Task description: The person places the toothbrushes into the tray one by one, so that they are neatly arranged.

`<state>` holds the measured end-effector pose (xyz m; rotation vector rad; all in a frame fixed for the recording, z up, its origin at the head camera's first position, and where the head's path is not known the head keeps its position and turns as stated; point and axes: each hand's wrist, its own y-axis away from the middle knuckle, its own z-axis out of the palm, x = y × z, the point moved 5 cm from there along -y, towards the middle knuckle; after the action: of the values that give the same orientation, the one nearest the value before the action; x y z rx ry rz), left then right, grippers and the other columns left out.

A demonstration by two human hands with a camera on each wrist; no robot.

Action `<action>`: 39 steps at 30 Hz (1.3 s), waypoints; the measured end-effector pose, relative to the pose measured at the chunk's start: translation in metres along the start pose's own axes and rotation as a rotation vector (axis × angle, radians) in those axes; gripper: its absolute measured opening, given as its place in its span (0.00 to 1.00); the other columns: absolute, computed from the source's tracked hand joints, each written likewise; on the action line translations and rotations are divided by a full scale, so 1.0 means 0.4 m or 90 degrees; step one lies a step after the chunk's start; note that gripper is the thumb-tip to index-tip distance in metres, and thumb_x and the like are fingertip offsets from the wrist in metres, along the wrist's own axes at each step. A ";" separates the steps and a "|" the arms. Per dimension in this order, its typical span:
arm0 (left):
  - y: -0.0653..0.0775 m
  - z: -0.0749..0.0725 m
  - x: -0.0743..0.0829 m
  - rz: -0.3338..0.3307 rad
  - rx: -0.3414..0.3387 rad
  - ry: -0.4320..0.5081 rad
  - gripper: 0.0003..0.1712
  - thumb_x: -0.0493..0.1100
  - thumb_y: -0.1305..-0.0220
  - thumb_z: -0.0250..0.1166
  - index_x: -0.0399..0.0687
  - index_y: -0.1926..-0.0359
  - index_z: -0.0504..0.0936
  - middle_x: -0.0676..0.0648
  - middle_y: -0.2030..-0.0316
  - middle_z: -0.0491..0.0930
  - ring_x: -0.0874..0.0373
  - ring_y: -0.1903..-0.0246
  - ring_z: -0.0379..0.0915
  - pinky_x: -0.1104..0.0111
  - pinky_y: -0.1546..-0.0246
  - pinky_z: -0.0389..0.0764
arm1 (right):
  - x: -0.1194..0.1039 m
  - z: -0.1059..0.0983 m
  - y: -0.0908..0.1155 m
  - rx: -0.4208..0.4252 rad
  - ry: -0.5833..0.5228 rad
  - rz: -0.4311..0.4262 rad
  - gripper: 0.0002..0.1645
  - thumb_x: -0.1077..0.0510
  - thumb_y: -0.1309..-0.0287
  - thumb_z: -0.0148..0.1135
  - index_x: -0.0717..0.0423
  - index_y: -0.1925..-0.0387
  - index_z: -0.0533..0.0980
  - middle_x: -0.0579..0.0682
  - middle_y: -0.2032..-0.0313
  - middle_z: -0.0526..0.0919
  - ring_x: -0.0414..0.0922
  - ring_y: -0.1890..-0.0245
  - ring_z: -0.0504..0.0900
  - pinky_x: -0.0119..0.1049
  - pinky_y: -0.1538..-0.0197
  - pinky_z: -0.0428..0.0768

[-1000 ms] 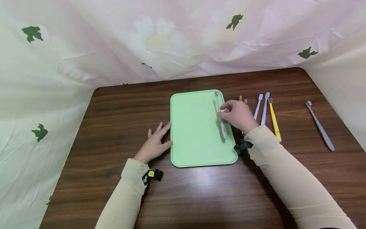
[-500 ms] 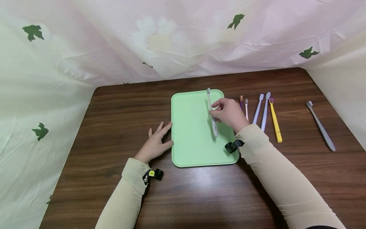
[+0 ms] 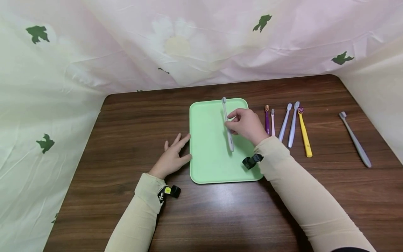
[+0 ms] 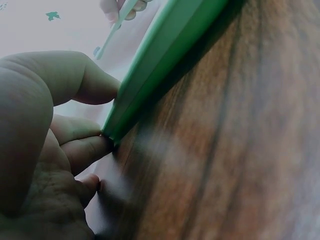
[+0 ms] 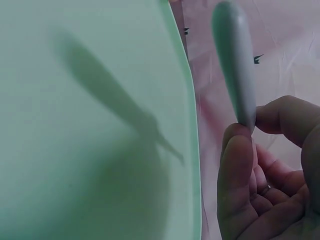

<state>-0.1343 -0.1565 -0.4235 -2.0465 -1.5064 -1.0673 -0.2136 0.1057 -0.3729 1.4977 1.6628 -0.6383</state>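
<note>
Above the pale green tray (image 3: 204,164), my right hand (image 3: 247,126) pinches a light grey toothbrush (image 3: 231,141) by the middle of its handle. The brush head points to the back, and in the right wrist view the toothbrush (image 5: 235,60) is clear of the tray (image 5: 100,165), its shadow falling on the surface. My left hand (image 3: 170,161) rests at the tray's left edge with fingers spread and fairly straight. The left wrist view has the thumb and fingertips of that hand (image 4: 55,115) touching the side of the tray (image 4: 150,70).
Right of the tray lie a purple toothbrush (image 3: 267,122), a pink toothbrush (image 3: 273,122), two pale blue toothbrushes (image 3: 284,122) and a yellow toothbrush (image 3: 304,134). A grey toothbrush (image 3: 355,140) lies apart at the far right. Cloth (image 3: 204,52) hangs behind the wooden table (image 3: 132,122).
My right hand has carried the light grey toothbrush left, from the tray's right side toward its middle. The purple and pink toothbrushes have come more into sight. My left hand stays at the edge.
</note>
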 end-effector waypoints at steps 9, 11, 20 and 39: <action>0.003 -0.003 0.000 -0.008 -0.001 0.003 0.41 0.44 0.31 0.62 0.56 0.21 0.56 0.55 0.24 0.57 0.59 0.22 0.34 0.50 0.28 0.19 | -0.013 0.034 -0.008 -0.024 -0.045 0.008 0.16 0.57 0.38 0.69 0.61 0.52 0.80 0.53 0.69 0.86 0.43 0.75 0.84 0.35 0.67 0.83; 0.003 -0.003 0.001 -0.007 -0.002 0.005 0.41 0.44 0.31 0.62 0.56 0.21 0.56 0.55 0.24 0.57 0.59 0.22 0.34 0.50 0.28 0.19 | -0.017 0.038 -0.009 -0.022 -0.051 0.007 0.15 0.58 0.39 0.69 0.61 0.52 0.80 0.53 0.70 0.86 0.43 0.75 0.84 0.35 0.67 0.83; 0.001 -0.004 -0.002 -0.004 0.000 0.007 0.41 0.44 0.31 0.62 0.56 0.21 0.56 0.54 0.25 0.57 0.58 0.22 0.34 0.49 0.28 0.19 | -0.043 0.065 -0.014 -0.030 -0.060 -0.006 0.15 0.56 0.39 0.69 0.58 0.53 0.80 0.51 0.70 0.87 0.44 0.75 0.84 0.36 0.66 0.81; -0.001 -0.003 0.004 -0.008 -0.006 0.000 0.41 0.45 0.31 0.62 0.54 0.21 0.56 0.53 0.24 0.57 0.57 0.22 0.34 0.47 0.29 0.19 | -0.063 0.117 -0.035 -0.043 -0.101 -0.003 0.15 0.57 0.40 0.70 0.58 0.54 0.80 0.52 0.70 0.87 0.45 0.74 0.85 0.37 0.66 0.83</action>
<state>-0.1347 -0.1563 -0.4215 -2.0462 -1.5182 -1.0807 -0.2171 0.0514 -0.3804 1.3594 1.5516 -0.6782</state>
